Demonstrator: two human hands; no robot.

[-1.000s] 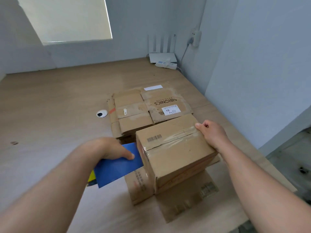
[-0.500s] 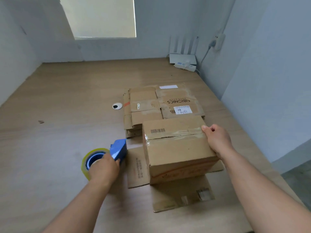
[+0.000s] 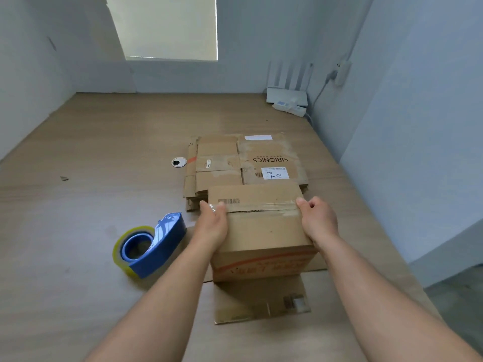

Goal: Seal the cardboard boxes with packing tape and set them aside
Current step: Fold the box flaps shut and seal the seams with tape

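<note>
Head view. Sealed box (image 3: 261, 231) sits near the middle of the desk (image 3: 104, 152), resting on a flattened cardboard sheet (image 3: 258, 301). A tape strip (image 3: 261, 206) runs along its top seam. Left hand (image 3: 213, 223) grips the left top edge with fingers curled over it. Right hand (image 3: 317, 220) grips the right top edge the same way. Tape dispenser (image 3: 151, 244) lies on the desk just beside the left forearm, nobody holding it.

Risks, as I judge them:
- A dark gap shows along the seam, so tape may not be fully stuck and flaps could spring up on a lift.
- Grip is on the top edges only; the box could slip or tilt if heavy.
- The sheet below may drag along.
- The left arm could knock the dispenser.

Surface is light wood-grain. A stack of flattened boxes (image 3: 235, 163) touches the box's far side, with a cable grommet (image 3: 179, 162) to its left. Router (image 3: 286, 94) and power strip (image 3: 290, 108) sit in the far right corner. Pale blue-grey walls, window blind (image 3: 167, 27) at the back.
</note>
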